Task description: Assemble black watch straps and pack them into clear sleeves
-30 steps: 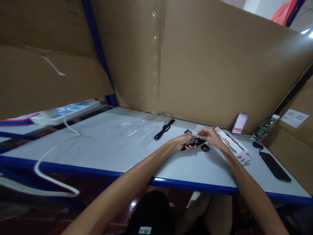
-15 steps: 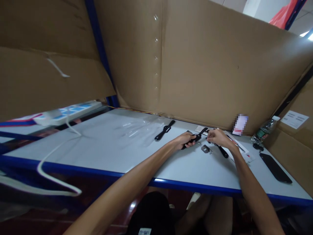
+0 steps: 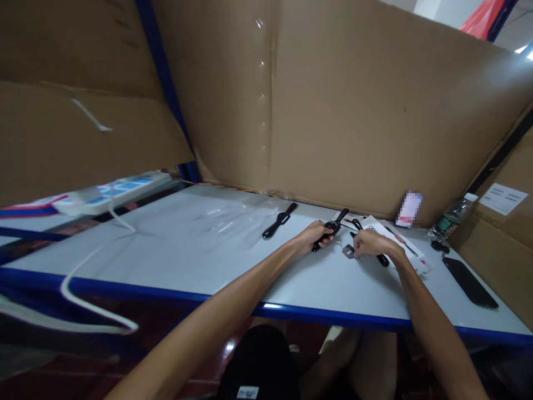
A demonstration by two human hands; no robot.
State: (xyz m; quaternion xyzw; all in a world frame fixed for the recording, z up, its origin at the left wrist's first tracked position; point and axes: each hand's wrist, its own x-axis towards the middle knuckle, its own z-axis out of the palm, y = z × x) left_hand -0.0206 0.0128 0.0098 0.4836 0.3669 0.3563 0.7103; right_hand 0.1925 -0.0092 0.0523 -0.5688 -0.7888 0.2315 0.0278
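Note:
My left hand (image 3: 313,235) is closed around a black watch strap piece (image 3: 332,228), held just above the pale table (image 3: 175,250). My right hand (image 3: 370,243) rests on the table with its fingers pinched on a small grey square part (image 3: 347,251). Under that hand lies a second black strap piece (image 3: 381,259), partly hidden. Another black strap (image 3: 280,220) lies by itself to the left of both hands. A white printed card (image 3: 395,241) with slim tools on it sits just beyond my right hand.
A black phone (image 3: 469,282) lies at the right end of the table, near a plastic bottle (image 3: 452,216) and small dark parts (image 3: 438,246). Tall cardboard sheets (image 3: 353,105) wall in the back. A white power strip (image 3: 109,189) and its cable (image 3: 83,266) sit at the left.
My hands have come apart: the left keeps one strap piece raised, the right has put the other down and moved onto the small grey part.

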